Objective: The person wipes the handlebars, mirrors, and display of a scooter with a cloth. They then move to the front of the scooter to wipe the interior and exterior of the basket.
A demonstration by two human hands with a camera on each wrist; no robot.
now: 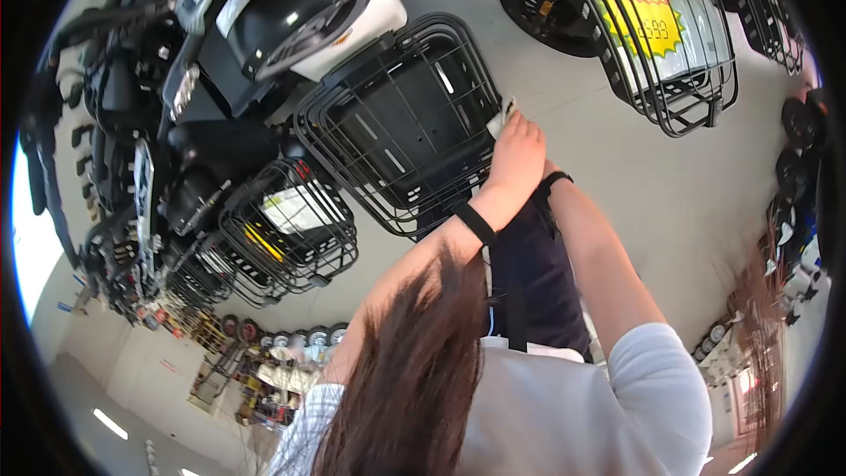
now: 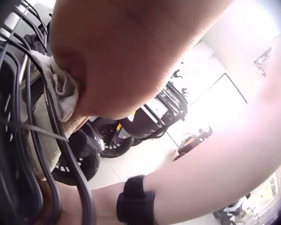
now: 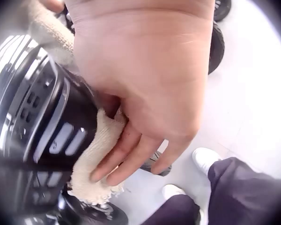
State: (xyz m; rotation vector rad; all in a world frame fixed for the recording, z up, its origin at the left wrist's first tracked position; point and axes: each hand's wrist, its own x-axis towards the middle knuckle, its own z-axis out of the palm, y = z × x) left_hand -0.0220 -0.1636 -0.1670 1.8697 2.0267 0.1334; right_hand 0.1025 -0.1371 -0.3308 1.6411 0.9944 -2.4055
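A black wire basket [image 1: 405, 119] is in front of me, fixed on a scooter. At its right side my left hand [image 1: 520, 154] grips a beige cloth [image 1: 502, 119] against the wires. In the left wrist view the cloth [image 2: 61, 89] is bunched under that hand and runs behind the basket wires [image 2: 37, 117] toward the other hand. My right hand [image 3: 145, 79], mostly hidden behind the left in the head view, holds the cloth [image 3: 96, 164] between thumb and curled fingers, beside the black basket wall [image 3: 65, 117].
Another scooter's basket [image 1: 670, 44] with a yellow price sign stands to the right. A further basket [image 1: 286, 211] with papers is at the left, beside a row of scooters [image 1: 132, 123]. Shelves of wheels [image 1: 308, 335] line the wall. Grey floor [image 1: 617, 159] runs between the scooters.
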